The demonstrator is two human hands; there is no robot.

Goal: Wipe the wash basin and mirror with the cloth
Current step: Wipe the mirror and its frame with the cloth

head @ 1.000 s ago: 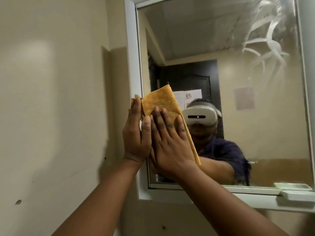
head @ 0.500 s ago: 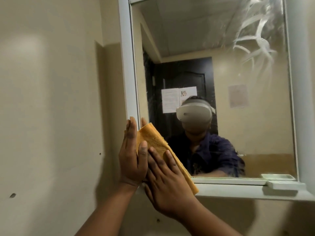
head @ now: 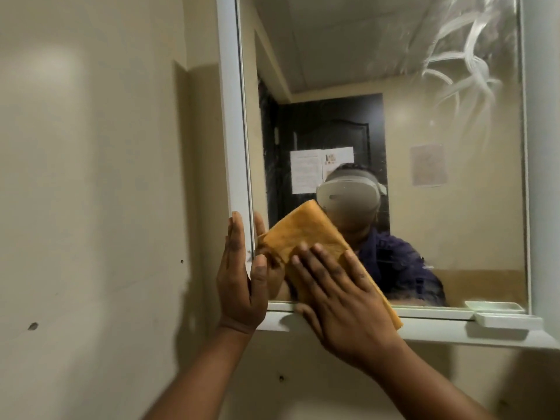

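A folded orange cloth (head: 306,234) lies flat against the lower left part of the mirror (head: 439,207). My right hand (head: 342,301) presses on the cloth with its fingers spread. My left hand (head: 242,277) rests flat and upright against the mirror's white left frame (head: 231,116), just left of the cloth, its thumb near the cloth's edge. White smear streaks (head: 463,65) mark the mirror's upper right corner. The wash basin is out of view.
A white ledge (head: 454,331) runs under the mirror, with a small white soap dish (head: 507,321) at its right end. A beige wall (head: 91,207) fills the left side. The mirror reflects a person with a headset and a dark door behind.
The hands and cloth slid down the mirror's left edge to the bottom ledge, and then the cloth moved a little to the right and up. The view shifted slightly.
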